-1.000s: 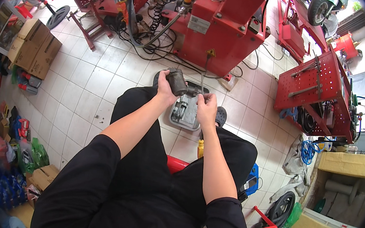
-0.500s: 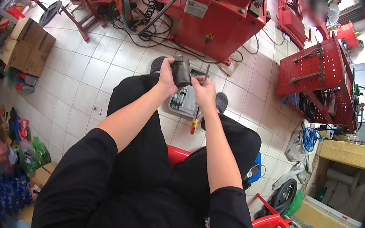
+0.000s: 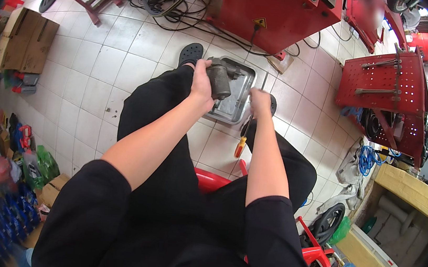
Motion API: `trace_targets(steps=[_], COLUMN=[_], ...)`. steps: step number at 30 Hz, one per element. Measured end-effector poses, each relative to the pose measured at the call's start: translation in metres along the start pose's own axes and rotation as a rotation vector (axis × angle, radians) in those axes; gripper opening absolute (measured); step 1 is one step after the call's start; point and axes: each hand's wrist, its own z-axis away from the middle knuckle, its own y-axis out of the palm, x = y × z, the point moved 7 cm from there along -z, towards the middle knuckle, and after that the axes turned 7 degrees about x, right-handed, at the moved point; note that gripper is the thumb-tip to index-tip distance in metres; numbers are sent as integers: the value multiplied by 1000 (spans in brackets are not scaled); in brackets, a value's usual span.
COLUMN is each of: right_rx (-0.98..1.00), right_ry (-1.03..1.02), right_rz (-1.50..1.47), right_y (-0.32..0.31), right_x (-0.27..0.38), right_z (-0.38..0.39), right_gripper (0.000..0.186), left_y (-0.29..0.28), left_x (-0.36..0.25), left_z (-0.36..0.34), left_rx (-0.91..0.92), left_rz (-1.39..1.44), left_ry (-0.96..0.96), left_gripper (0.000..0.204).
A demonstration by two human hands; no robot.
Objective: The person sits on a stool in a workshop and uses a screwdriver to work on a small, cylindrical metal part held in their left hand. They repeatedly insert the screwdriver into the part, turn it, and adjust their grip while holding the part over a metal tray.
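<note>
**Grey Metal Part Held Over a Tray**

Over the white tiled floor (image 3: 100, 68), a person sits on a red stool (image 3: 214, 178) with both arms stretched out in front. Black sleeves cover the upper arms, and black trousers cover the legs.

The left hand (image 3: 201, 82) is wrapped tight around a grey metal part (image 3: 219, 79). The part is round and chunky, and it looks dirty. It is held up in the air, just above a shiny metal tray (image 3: 236, 104) that lies on the floor between the feet.

The right hand (image 3: 260, 101) is closed in a fist just beside the part, on its right. It looks a bit blurry, so I cannot tell if it is gripping something small.

A screwdriver (image 3: 242, 144) with an orange and yellow handle lies on the floor near the tray, under the right arm. A black shoe (image 3: 190, 53) shows next to the tray's far corner.

Behind the tray stands a big red machine (image 3: 275, 11) with black cables (image 3: 185, 19) curling on the floor by it. A red tool cart (image 3: 383, 81) stands off to the right. Flat brown cardboard boxes (image 3: 29, 41) lie far to the left.
</note>
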Motion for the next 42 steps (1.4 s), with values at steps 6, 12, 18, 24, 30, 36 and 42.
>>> trace_targets(steps=[6, 12, 18, 24, 30, 36, 42], right_rx=[-121, -206, -171, -242, -208, 292, 360], right_ry=[268, 349, 311, 358, 209, 70, 58], right_rz=[171, 184, 529, 326, 451, -141, 307], right_y=[4, 21, 20, -2, -35, -51, -22], right_x=[-184, -232, -185, -191, -118, 93, -28], right_z=[-111, -133, -131, -126, -131, -27, 7], right_gripper=[17, 30, 41, 46, 46, 39, 26], left_y=[4, 3, 2, 7, 13, 8, 26], left_x=[2, -4, -7, -5, 2, -2, -4], left_z=[0, -2, -6, -6, -9, -5, -10], left_rx=[-19, -85, -123, -85, 30, 58, 154], left_rz=[37, 0, -28, -41, -35, 84, 84], left_ry=[-69, -136, -146, -152, -129, -89, -41], left_gripper=[50, 53, 54, 54, 53, 52, 50])
